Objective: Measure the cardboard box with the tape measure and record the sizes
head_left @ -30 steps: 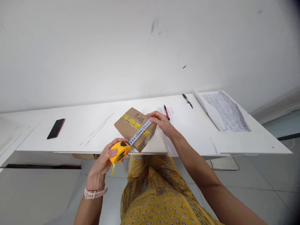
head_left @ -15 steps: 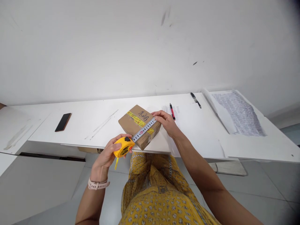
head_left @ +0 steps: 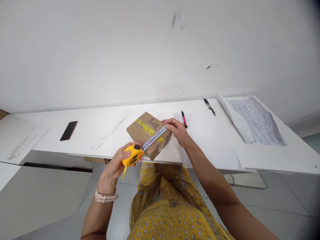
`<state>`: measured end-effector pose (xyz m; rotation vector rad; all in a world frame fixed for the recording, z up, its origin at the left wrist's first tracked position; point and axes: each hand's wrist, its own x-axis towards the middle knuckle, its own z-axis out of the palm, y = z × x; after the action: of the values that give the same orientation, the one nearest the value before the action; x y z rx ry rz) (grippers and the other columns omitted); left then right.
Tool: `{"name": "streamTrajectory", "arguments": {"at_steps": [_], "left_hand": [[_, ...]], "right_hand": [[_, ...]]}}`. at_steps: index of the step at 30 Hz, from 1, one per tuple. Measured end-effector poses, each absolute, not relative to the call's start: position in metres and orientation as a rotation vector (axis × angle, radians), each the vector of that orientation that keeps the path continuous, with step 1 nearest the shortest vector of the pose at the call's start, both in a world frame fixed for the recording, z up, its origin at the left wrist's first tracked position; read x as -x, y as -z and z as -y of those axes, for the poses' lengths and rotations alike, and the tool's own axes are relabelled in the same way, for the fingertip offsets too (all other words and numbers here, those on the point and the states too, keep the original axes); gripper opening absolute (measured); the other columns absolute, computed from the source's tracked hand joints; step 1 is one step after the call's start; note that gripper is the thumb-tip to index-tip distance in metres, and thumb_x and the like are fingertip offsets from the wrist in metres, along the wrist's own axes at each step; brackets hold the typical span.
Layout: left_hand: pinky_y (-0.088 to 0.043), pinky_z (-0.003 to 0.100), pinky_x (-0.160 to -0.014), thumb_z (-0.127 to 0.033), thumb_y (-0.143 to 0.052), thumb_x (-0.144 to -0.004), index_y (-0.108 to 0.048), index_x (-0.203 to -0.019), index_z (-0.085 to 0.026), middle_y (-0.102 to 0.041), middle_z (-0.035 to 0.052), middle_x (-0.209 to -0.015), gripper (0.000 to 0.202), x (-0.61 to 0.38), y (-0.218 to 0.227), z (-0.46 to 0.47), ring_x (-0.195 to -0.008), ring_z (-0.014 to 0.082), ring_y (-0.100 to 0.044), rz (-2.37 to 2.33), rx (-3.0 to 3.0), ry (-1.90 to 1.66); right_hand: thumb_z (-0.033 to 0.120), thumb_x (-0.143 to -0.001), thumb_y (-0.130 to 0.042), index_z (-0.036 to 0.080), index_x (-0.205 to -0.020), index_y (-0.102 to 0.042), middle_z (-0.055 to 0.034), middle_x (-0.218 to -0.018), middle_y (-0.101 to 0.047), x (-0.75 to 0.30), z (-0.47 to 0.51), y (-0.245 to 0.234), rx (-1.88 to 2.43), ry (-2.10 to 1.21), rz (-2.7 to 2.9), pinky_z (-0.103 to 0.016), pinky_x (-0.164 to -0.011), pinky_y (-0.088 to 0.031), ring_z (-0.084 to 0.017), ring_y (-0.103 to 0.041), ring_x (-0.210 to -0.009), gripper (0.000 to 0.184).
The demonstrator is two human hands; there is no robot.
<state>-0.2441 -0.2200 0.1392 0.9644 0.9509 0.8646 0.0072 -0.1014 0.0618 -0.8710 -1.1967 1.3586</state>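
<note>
White surface [head_left: 107,116], pale wall [head_left: 100,60] behind; our box [head_left: 147,136] sits near the front edge. Our left hand [head_left: 116,164] wraps the tape measure [head_left: 132,155], just off the box; our right hand [head_left: 177,131] pinches the blade [head_left: 154,137] against the box's right side — should those fingertips slip, we could see it recoil or skew, spoiling our reading.

We count 2 hands [head_left: 116,165] [head_left: 178,132], 1 tape measure [head_left: 133,155], 1 taped box [head_left: 147,135], 2 pens [head_left: 184,120] [head_left: 209,107], 1 phone [head_left: 68,130] and 1 wristband [head_left: 106,196]. The papers [head_left: 257,121] overlap, so we cannot tell how many sheets there are.
</note>
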Motion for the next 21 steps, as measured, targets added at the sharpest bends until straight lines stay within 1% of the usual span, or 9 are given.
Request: {"name": "streamTrajectory", "arguments": {"at_steps": [10,17,21], "left_hand": [[-0.051,0.021,-0.053,-0.040,-0.070,-0.071,-0.065,-0.116,-0.014,-0.069,0.0113,-0.097,0.053,0.2417,-0.1402,0.2208,-0.074,0.0189,-0.066,-0.945,-0.938,-0.896],[-0.051,0.022,-0.051,-0.040,-0.070,-0.070,-0.067,-0.115,-0.012,-0.069,0.0121,-0.095,0.053,0.2407,-0.1414,0.2200,-0.073,0.0201,-0.067,-0.972,-0.909,-0.909],[-0.050,0.022,-0.050,-0.040,-0.073,-0.067,-0.068,-0.114,-0.012,-0.070,0.0116,-0.093,0.054,0.2382,-0.1389,0.2211,-0.071,0.0201,-0.067,-0.986,-0.919,-0.946]], "right_hand": [[0.031,-0.074,-0.066,0.021,-0.082,-0.065,-0.0040,-0.108,-0.069,-0.0055,0.1010,-0.0600,0.866,-1.359,1.177,-0.034,-0.084,-0.044,-0.020,-0.060,-0.096,0.013],[0.031,-0.076,-0.066,0.021,-0.083,-0.065,-0.0037,-0.108,-0.069,-0.0048,0.1016,-0.0583,0.853,-1.354,1.174,-0.034,-0.084,-0.044,-0.019,-0.060,-0.095,0.012],[0.035,-0.079,-0.067,0.022,-0.085,-0.065,-0.0040,-0.109,-0.069,-0.0056,0.1020,-0.0613,0.874,-1.324,1.219,-0.036,-0.086,-0.045,-0.020,-0.060,-0.096,0.015]]}}
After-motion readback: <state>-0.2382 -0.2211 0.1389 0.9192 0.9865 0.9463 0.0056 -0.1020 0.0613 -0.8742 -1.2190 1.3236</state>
